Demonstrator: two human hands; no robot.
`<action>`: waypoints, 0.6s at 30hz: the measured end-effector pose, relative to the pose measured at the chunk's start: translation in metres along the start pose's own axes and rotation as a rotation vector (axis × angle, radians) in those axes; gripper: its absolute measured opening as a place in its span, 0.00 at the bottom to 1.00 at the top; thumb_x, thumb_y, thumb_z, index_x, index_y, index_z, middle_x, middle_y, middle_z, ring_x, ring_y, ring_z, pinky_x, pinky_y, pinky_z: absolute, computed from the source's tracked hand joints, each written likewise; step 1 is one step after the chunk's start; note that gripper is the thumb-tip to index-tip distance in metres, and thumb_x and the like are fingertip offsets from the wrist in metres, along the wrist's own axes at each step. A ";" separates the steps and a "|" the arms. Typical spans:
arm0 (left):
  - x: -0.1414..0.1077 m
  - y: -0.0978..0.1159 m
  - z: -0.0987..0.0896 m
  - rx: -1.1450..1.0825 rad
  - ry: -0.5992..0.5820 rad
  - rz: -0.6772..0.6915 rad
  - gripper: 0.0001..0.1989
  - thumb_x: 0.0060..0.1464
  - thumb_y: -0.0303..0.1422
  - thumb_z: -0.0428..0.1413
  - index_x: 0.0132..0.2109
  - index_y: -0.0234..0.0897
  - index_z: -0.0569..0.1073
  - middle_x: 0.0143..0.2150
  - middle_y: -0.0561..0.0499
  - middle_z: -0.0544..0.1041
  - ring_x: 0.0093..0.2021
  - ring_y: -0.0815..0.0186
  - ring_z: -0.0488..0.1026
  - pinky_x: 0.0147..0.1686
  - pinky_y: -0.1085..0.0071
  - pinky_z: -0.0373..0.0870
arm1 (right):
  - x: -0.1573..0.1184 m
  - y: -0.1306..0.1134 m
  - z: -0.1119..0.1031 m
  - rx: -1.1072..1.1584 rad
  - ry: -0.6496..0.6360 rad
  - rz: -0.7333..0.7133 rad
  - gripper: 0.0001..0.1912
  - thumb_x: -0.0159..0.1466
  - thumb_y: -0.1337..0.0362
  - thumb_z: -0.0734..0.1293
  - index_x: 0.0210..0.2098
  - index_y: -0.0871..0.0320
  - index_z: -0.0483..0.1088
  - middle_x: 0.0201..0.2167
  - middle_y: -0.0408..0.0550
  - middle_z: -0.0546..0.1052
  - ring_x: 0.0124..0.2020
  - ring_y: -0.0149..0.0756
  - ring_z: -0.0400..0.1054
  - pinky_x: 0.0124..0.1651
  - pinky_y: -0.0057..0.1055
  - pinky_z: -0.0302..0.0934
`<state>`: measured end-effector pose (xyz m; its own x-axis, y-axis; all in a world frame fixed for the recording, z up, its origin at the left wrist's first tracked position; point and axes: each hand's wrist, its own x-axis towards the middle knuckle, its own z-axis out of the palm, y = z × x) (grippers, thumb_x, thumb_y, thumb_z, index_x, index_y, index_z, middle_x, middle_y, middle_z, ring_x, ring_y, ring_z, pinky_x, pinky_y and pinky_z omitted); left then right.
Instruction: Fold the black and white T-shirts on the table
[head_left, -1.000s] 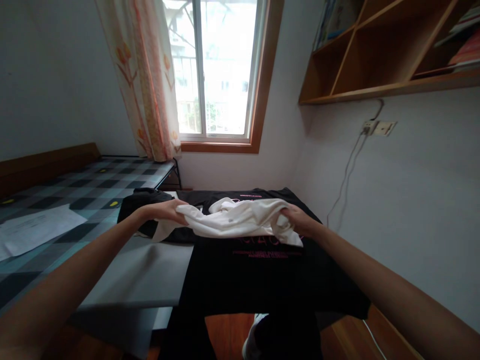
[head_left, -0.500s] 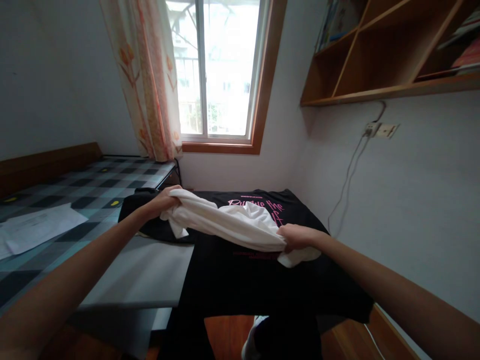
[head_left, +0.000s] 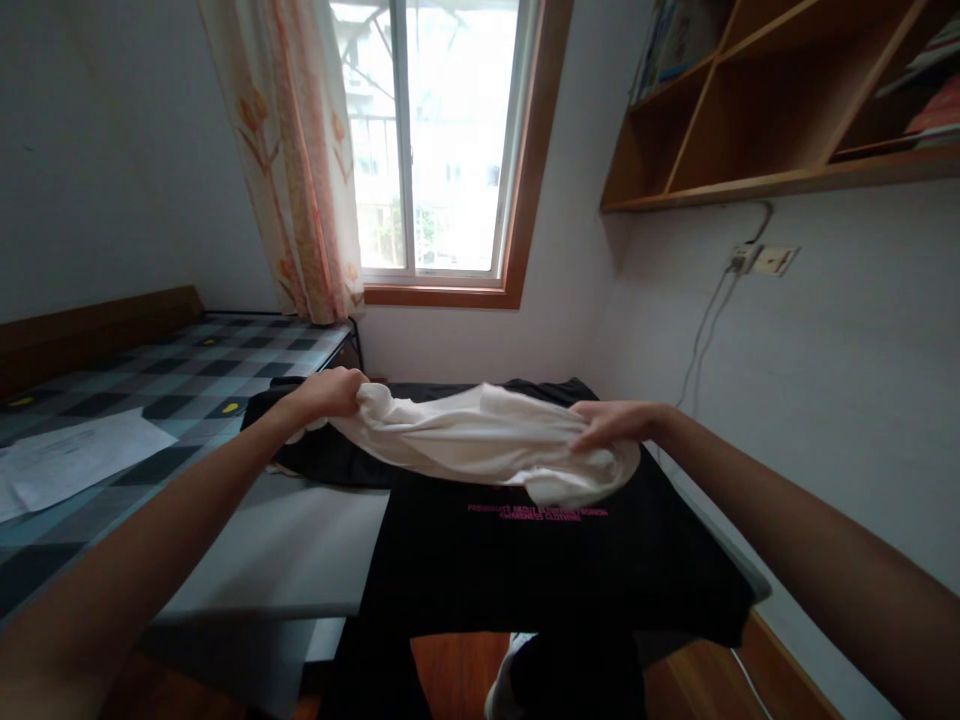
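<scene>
A white cloth (head_left: 465, 435) is stretched in the air between my two hands. My left hand (head_left: 337, 392) is closed on its left end, with a bit of cloth hanging below the fist. Near the right end, my right hand (head_left: 611, 425) grips the cloth, fingers closed over the fabric. Below it a black shirt (head_left: 555, 570) with pink lettering lies spread over the white table (head_left: 285, 545); the cloth hides the upper print. Dark folded fabric (head_left: 330, 455) lies at the table's back left, partly behind my left hand.
On the left stands a bed (head_left: 187, 345) with a checked cover and white papers (head_left: 82, 455) on it. A wooden shelf (head_left: 772, 110) hangs on the right wall above a socket (head_left: 772, 260) with cables. A window and curtain (head_left: 300, 160) are ahead.
My right hand has risen and moved slightly right with the cloth's end. The cloth's middle has lifted, uncovering the shirt's lower print and covering the upper lettering.
</scene>
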<state>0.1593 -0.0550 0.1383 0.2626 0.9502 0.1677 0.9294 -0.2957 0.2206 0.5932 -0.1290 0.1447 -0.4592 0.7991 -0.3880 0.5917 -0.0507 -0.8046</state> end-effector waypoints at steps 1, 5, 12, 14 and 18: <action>0.004 -0.002 -0.007 0.082 -0.009 -0.019 0.10 0.36 0.37 0.62 0.31 0.42 0.78 0.29 0.46 0.79 0.35 0.51 0.77 0.34 0.67 0.68 | -0.004 -0.003 0.000 -0.032 -0.142 0.083 0.23 0.40 0.57 0.78 0.34 0.62 0.77 0.30 0.47 0.80 0.31 0.38 0.73 0.33 0.30 0.68; 0.019 -0.004 -0.028 0.254 0.156 -0.075 0.11 0.44 0.38 0.60 0.37 0.42 0.78 0.32 0.44 0.79 0.39 0.51 0.77 0.38 0.64 0.69 | -0.003 -0.013 -0.012 -0.170 -0.057 0.121 0.18 0.41 0.61 0.77 0.32 0.60 0.76 0.29 0.45 0.79 0.31 0.38 0.72 0.32 0.29 0.67; 0.043 0.040 -0.057 -0.031 0.867 -0.084 0.13 0.58 0.33 0.49 0.48 0.39 0.74 0.50 0.41 0.73 0.53 0.51 0.70 0.48 0.61 0.68 | 0.023 -0.055 -0.061 -0.479 1.505 -0.199 0.14 0.56 0.70 0.63 0.43 0.61 0.69 0.38 0.54 0.76 0.43 0.46 0.69 0.47 0.40 0.64; 0.047 0.048 -0.064 -0.151 0.968 -0.034 0.13 0.59 0.33 0.50 0.48 0.39 0.73 0.53 0.43 0.71 0.56 0.53 0.68 0.50 0.64 0.67 | 0.018 -0.062 -0.074 -0.477 1.567 -0.326 0.18 0.55 0.73 0.62 0.46 0.62 0.68 0.44 0.56 0.74 0.48 0.46 0.67 0.50 0.40 0.62; 0.048 0.048 -0.068 -0.232 0.746 0.078 0.13 0.53 0.33 0.54 0.43 0.33 0.76 0.43 0.44 0.76 0.50 0.53 0.72 0.47 0.63 0.68 | -0.006 -0.055 -0.087 -0.469 1.252 -0.313 0.11 0.51 0.77 0.65 0.33 0.64 0.73 0.34 0.51 0.76 0.39 0.41 0.69 0.45 0.37 0.64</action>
<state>0.1987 -0.0303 0.2225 0.0053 0.6333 0.7739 0.8162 -0.4499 0.3625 0.6212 -0.0792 0.2303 0.1371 0.7537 0.6428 0.8565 0.2358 -0.4592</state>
